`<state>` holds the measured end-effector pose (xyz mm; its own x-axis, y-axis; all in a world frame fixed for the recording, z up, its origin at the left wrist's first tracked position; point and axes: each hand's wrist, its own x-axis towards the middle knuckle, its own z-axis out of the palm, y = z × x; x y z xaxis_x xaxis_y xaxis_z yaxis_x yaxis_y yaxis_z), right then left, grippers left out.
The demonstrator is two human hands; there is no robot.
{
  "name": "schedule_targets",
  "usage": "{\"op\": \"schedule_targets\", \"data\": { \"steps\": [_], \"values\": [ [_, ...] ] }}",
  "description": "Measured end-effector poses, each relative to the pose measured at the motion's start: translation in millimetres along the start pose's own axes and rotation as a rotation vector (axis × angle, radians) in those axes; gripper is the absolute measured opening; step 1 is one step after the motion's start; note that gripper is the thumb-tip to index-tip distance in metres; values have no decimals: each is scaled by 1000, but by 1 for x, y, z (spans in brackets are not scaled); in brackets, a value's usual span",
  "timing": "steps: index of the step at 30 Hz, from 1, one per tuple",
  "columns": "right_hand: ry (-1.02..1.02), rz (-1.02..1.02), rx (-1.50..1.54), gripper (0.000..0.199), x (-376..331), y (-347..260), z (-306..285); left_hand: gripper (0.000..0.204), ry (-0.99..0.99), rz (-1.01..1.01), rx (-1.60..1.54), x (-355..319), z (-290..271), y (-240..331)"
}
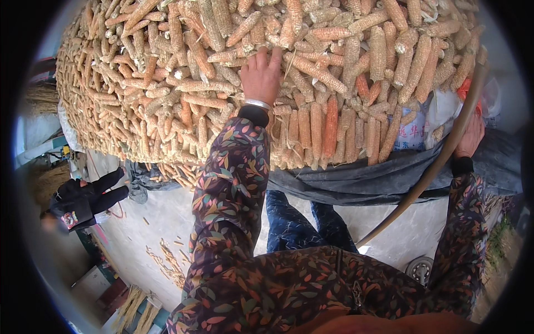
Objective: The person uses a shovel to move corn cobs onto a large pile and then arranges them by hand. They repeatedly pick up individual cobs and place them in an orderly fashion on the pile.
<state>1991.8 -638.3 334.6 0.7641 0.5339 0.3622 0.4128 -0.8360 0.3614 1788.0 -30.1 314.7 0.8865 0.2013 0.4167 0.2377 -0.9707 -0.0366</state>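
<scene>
A big heap of dried corncobs [183, 86], tan to orange, fills the upper part of the view. My left hand [261, 78], with a silvery bracelet at the wrist, lies on the heap with its fingers stretched forward, the tips among the cobs. Beneath it, cobs stand packed side by side, one of them a deeper red corncob [330, 128]. At the right, my right hand [471, 136] is beside a long brown pole [428, 177] and by the white printed sacks [442, 111]. The pole hides part of that hand, so its grip cannot be made out.
Dark plastic sheeting [356, 181] runs along the heap's near edge. On the concrete floor [217, 214] lie loose cobs [167, 264] at the left, with a small wheel [419, 269] at lower right. Another person [83, 200] in dark clothes is at the far left.
</scene>
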Motion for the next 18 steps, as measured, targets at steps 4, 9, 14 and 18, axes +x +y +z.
{"op": "schedule_targets", "data": {
  "steps": [4,9,14,18],
  "values": [
    [-12,33,-51,59,2,8,-2,38,-21,123,-10,-5,12,-20],
    [-85,39,-69,59,5,9,-8,43,-90,273,-139,-48,-6,-31],
    [-8,6,-31,56,11,2,-14,43,-276,522,-313,-133,-14,-21],
    [44,-19,7,47,16,-5,-21,38,-355,625,-379,-165,-22,-11]
  ]
}}
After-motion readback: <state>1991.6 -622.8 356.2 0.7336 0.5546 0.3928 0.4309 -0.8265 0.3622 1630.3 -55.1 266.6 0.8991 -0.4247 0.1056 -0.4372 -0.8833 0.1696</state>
